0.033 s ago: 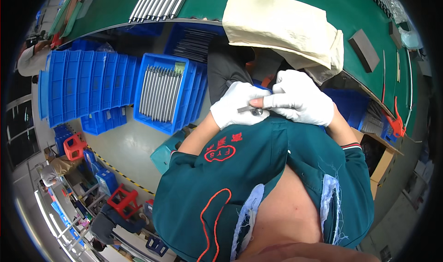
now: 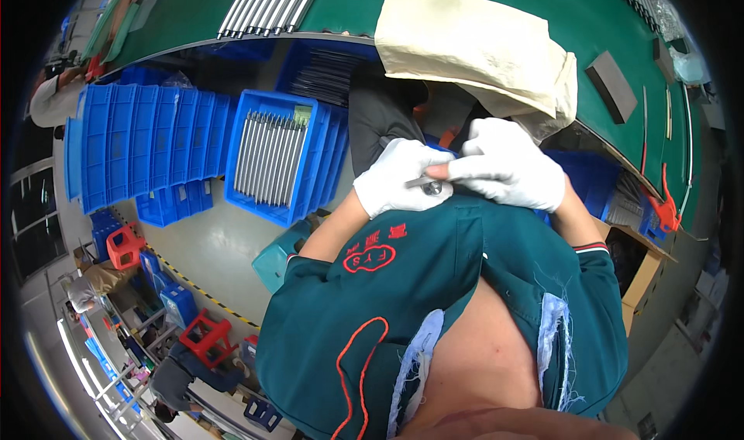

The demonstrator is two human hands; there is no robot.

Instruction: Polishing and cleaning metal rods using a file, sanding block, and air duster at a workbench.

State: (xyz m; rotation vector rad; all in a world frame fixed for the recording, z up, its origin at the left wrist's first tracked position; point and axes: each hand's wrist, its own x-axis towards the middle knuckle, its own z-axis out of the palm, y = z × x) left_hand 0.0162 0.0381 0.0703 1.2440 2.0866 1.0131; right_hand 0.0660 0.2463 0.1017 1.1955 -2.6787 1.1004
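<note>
My left hand [image 2: 399, 178], in a white glove, is closed around a metal rod whose round, shiny end [image 2: 435, 188] shows at the thumb side. The rest of the rod is hidden by the glove. My right hand [image 2: 502, 165], also gloved but with a bare thumb tip, is closed just to the right. Its thumb and fingers pinch a small flat grey strip [image 2: 419, 182] that lies against the rod's end. Both hands are together close in front of my dark green shirt [image 2: 434, 238].
A green table [image 2: 341, 6] crosses the far side, with silver rods [image 2: 271, 5], cream cloth [image 2: 465, 33] and a dark grey block [image 2: 611, 86]. At left stand a blue crate of metal rods [image 2: 269, 159] and stacked blue crates [image 2: 147, 142]. Red-handled pliers [image 2: 665, 204] lie at right.
My right hand has shifted slightly to the right, and the flat strip has moved with it and tilted a little. My left hand stays in place.
</note>
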